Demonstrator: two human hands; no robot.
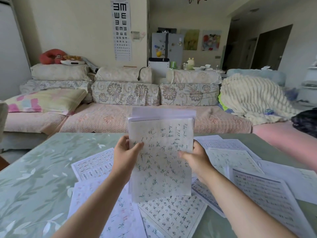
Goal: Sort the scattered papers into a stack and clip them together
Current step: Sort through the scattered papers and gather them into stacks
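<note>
Upright paper stack (161, 155), green handwriting, top edges uneven, scattered sheets (92, 164) below

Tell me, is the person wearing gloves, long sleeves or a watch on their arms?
No. The bare left hand and bare right hand show no gloves or rings. The left forearm and right forearm are uncovered too: no sleeves, watch or bracelets in view.

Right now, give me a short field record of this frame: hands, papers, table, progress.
left hand: pinches the held sheaf at its left edge
right hand: grips the sheaf's right edge
held sheaf: upright above the table, top edges uneven
loose papers: scattered flat on the table, overlapping
table: green leaf-patterned cover
progress: stack partly gathered, not yet clipped
</note>
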